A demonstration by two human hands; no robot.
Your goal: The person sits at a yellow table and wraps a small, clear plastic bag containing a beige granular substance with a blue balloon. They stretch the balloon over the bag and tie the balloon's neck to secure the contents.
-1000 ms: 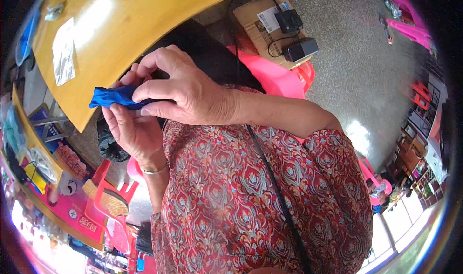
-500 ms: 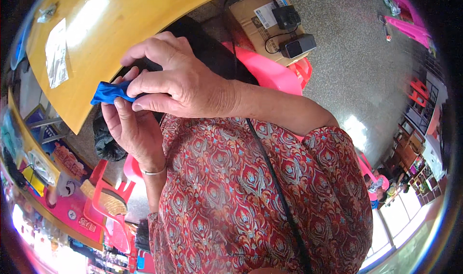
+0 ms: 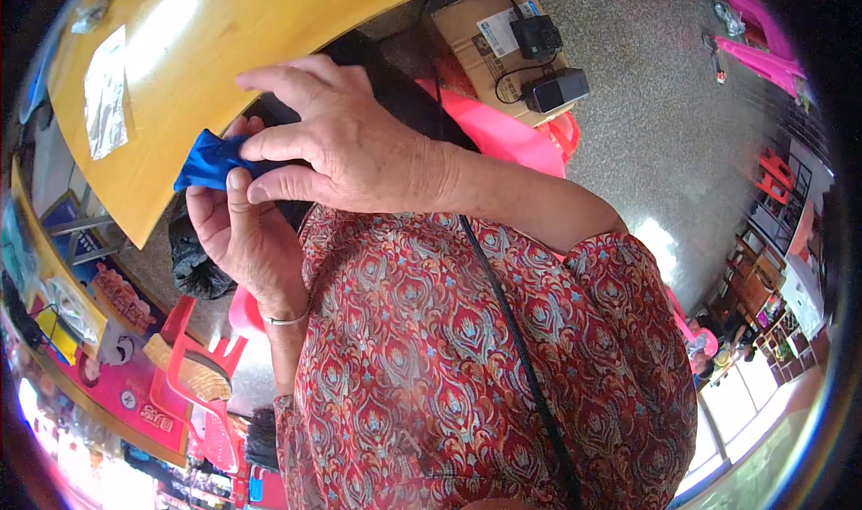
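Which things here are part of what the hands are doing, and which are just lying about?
In use: blue cloth, held by left hand and right hand.

Lying about: yellow table, clear plastic wrapper, cardboard box, black adapters, pink chair.

A brown cardboard box with a white label sits on the floor; a clear plastic packet lies on the yellow table.

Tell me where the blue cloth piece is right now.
In the head view, upper left, the blue cloth piece is pinched between the left hand and the right hand, close to the yellow table's edge.
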